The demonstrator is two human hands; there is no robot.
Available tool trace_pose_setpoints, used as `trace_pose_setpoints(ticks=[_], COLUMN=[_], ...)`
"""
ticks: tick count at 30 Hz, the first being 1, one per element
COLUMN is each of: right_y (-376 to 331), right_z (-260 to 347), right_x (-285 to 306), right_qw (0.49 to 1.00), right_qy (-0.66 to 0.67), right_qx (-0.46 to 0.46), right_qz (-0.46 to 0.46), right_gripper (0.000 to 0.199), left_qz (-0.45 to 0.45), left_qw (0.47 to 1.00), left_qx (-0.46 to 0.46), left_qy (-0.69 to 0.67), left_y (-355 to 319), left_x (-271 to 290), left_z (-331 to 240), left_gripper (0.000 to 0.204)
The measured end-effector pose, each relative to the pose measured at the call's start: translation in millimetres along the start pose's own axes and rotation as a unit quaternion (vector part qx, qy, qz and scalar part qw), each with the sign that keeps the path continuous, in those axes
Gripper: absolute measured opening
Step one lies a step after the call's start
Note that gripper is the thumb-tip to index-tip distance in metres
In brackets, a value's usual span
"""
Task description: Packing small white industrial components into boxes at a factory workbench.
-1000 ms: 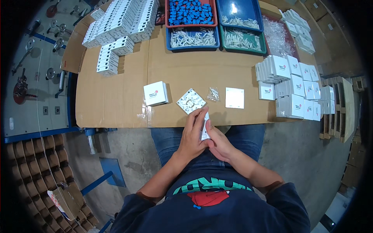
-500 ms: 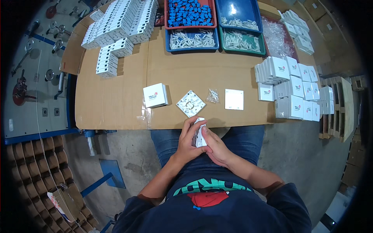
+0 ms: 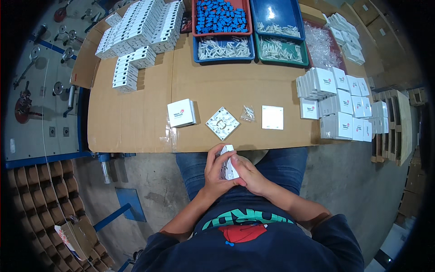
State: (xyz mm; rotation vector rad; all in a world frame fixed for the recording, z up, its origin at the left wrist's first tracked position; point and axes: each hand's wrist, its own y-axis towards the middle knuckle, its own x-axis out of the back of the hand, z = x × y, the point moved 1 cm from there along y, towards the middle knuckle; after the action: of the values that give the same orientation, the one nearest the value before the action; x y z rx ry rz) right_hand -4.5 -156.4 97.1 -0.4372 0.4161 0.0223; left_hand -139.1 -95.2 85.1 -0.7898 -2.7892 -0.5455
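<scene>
Both of my hands are closed around a small white plastic housing (image 3: 230, 169), which stands on edge above my lap, just off the table's front edge. My left hand (image 3: 215, 173) wraps it from the left, and my right hand (image 3: 252, 177) presses on it from the right with the thumb along its face. The fingers cover much of it. Just beyond lies a white square frame (image 3: 223, 130) with a round opening, turned like a diamond. Beside it are a small see-through bag of screws or plugs (image 3: 248, 113) and a flat white square plate (image 3: 272, 118).
A short stack of white square covers (image 3: 180, 114) sits left of the frame on the cardboard-covered table (image 3: 131, 122). White housings (image 3: 131, 31) are piled far left, covers (image 3: 340, 104) at right. Trays hold blue parts (image 3: 221, 17) and white plugs (image 3: 224, 47); plastic bags (image 3: 321, 45) lie beside them.
Both hands have drawn slightly back toward my body with the white housing, away from the table edge. The things on the table have stayed put.
</scene>
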Motion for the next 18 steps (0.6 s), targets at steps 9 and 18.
trace_pose_setpoints(ticks=[9, 18], right_y=[-9, -1], right_z=[6, 10], right_x=[-6, -13], right_qw=[1.0, 0.988], right_qy=[0.024, 0.064], right_qx=[0.011, 0.036], right_qz=[-0.017, -0.136], right_gripper=[0.05, 0.051], left_qz=[-0.037, -0.106], left_qw=[0.998, 0.987], left_qx=[-0.04, -0.111], left_qy=[0.02, -0.037], left_y=[-4, 4], left_x=[-4, -17], left_z=[-4, 17], left_gripper=[0.087, 0.089])
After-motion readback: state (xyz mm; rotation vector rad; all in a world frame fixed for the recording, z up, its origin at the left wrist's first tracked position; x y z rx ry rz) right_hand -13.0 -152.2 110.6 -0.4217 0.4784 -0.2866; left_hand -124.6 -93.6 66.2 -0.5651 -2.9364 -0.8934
